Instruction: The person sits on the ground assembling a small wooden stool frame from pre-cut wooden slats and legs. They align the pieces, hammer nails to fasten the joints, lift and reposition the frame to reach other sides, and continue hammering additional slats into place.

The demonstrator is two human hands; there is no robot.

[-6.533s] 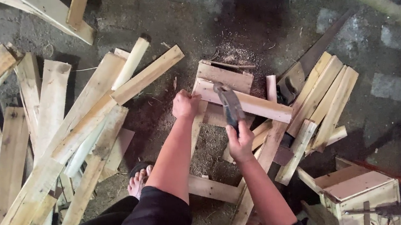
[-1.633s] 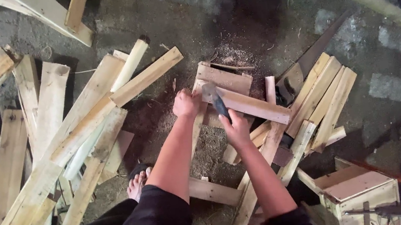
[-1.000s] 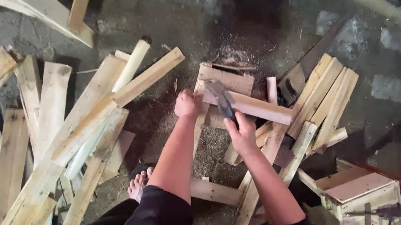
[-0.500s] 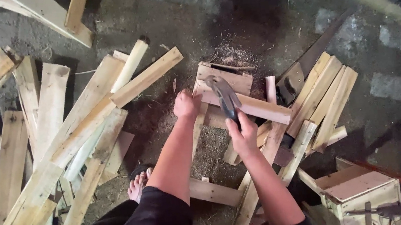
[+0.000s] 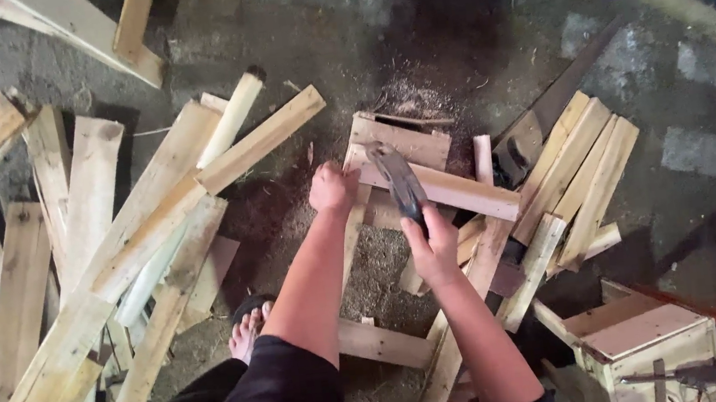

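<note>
Many loose planks (image 5: 104, 257) are spread over the dirt ground (image 5: 464, 27), with a small wooden box (image 5: 648, 343) seen at the lower right. A wooden frame (image 5: 451, 190) is pinned down at its near end by the left hand (image 5: 332, 188), closed into a fist. A hammer (image 5: 398, 178) is gripped tightly by the right hand (image 5: 432, 246), its head held over the frame.

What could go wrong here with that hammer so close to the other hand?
The left hand steadies the slat right beside the hammer in the right hand; a glancing blow could hit its fingers. The bare foot in a sandal sits among loose boards, which may hide nails or splinters.
</note>
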